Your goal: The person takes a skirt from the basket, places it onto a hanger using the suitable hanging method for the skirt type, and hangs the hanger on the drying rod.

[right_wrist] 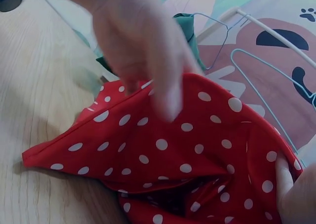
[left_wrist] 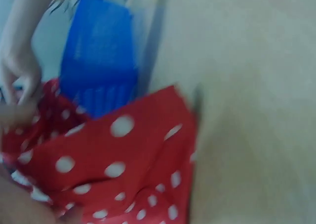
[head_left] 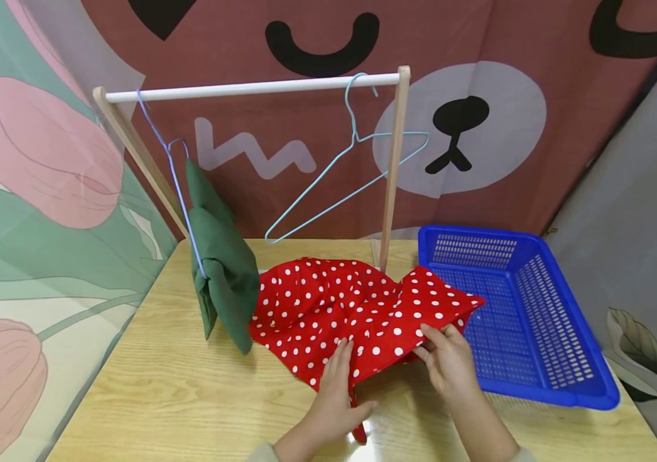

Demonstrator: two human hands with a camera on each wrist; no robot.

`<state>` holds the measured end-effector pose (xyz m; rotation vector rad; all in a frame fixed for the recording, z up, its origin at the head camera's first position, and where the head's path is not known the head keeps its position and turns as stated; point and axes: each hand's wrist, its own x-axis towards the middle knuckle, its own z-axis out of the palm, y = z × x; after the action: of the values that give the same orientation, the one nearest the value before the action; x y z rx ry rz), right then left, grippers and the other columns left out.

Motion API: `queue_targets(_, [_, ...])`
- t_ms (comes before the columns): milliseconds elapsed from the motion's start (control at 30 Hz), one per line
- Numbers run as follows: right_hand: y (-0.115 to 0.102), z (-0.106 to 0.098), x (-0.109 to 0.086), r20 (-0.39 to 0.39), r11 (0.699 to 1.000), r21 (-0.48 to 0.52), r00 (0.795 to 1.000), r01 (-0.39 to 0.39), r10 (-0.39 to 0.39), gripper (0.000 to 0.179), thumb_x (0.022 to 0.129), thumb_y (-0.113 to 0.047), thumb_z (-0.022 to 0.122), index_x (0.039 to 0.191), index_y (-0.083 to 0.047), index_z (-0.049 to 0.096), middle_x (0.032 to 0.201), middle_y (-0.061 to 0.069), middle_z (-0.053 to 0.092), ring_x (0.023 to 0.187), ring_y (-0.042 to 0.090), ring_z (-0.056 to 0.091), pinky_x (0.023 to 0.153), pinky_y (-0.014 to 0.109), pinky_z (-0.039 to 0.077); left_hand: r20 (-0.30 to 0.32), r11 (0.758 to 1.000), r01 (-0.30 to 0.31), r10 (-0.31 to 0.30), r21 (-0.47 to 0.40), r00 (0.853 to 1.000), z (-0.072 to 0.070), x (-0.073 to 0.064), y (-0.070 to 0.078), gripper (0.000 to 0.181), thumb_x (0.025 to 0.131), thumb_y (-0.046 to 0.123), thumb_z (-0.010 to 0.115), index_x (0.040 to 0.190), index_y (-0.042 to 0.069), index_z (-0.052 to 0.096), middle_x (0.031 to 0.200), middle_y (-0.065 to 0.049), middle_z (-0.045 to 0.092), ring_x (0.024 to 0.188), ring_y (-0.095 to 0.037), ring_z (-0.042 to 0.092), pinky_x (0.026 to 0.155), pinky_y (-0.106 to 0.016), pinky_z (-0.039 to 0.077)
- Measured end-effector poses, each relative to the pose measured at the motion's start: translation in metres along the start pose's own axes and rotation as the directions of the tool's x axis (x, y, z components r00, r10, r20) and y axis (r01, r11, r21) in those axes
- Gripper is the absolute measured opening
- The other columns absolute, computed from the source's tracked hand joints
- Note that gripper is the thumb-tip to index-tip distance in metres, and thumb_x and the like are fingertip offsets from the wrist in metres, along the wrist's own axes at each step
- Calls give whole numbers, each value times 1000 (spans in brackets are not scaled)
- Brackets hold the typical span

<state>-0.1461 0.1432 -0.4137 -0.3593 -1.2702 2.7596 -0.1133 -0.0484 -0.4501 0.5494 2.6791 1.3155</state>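
Note:
A red cloth with white polka dots (head_left: 328, 308) lies rumpled on the table, its exact kind unclear. My right hand (head_left: 450, 366) pinches its near edge on the right between thumb and fingers; the right wrist view has part of that hand (right_wrist: 298, 199) at the cloth's edge. With fairly straight fingers and the thumb held apart, my left hand (head_left: 334, 398) touches the cloth's near side; it is blurred in the right wrist view. Beneath the left hand, a narrow red piece (head_left: 358, 431) hangs toward the table. Both wrist views show the cloth's folds.
Behind the cloth stands a rack with a white rail (head_left: 247, 88). A light blue hanger (head_left: 317, 183) hangs bare at its right. A violet-blue hanger (head_left: 172, 163) carries green cloth (head_left: 221, 269) at left. The blue plastic basket (head_left: 571, 321) stands at right on the wooden table (head_left: 149, 391).

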Motion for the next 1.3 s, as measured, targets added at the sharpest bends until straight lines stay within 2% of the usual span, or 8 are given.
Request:
queue_targets(133, [-1,3,1,-13,1000,-11,1000,-3,3,13,86,4,43,95,-4,45,84,2,59,71,14,60,60,27,50,-84,986,22,-8,165,996,9,0,-4,71,76,6,62,134,1,21,138,-16,19,124,-32,19,98,-46,18])
queue_targets(300, [-3,5,6,-39,998,-45,998,-42,40,20,87,2,40,106,-3,37,86,-1,58,76,12,60,64,30,50,-88,968,-3,26,252,996,0,1,-9,55,76,-9,52,128,-4,32,130,-19,35,119,-30,32,94,-41,28])
queue_targets(533, [-8,6,17,-74,991,-85,992,-104,98,28,88,-2,40,114,-6,32,85,-3,58,78,11,59,69,31,49,26,953,-44,38,300,999,-23,1,-12,50,82,-3,51,129,0,34,127,-11,41,115,-23,39,90,-36,36])
queue_targets(733, [-10,8,26,-126,984,-156,990,-88,68,41,87,-8,45,123,2,27,79,-4,58,70,10,59,53,24,45,134,917,-141,97,372,986,-43,-4,-17,50,80,0,55,127,4,38,123,-6,46,112,-19,43,89,-35,38])
queue_targets(833, [-10,9,28,-163,987,-148,986,-62,38,42,87,-9,46,125,-1,28,84,-5,56,72,8,59,57,24,48,158,902,-187,135,390,978,-52,-6,-23,49,80,-1,55,125,5,40,120,-6,48,109,-19,45,89,-34,38])
queue_targets(967, [-11,9,28,-181,997,-79,983,-13,-2,34,87,-4,45,119,-4,35,89,-4,55,75,8,59,65,25,49,172,918,-166,110,361,979,-64,-7,-31,49,79,-1,56,125,10,42,118,-2,50,107,-17,46,87,-34,40])
queue_targets(1100, [-14,7,28,-190,999,-16,981,38,-40,18,85,-1,46,103,-4,42,84,-2,58,71,8,59,61,24,49,157,929,-137,87,343,984,-79,-7,-38,45,81,-1,54,123,9,44,116,-3,51,106,-18,47,86,-36,40])
queue_targets(1300, [-21,7,29,-158,999,-35,987,7,-12,6,86,-2,47,82,-5,44,79,0,54,65,8,56,54,21,46,81,928,-113,89,355,993,-102,-7,-43,44,78,-6,54,121,5,46,114,-6,52,102,-20,48,83,-38,42])
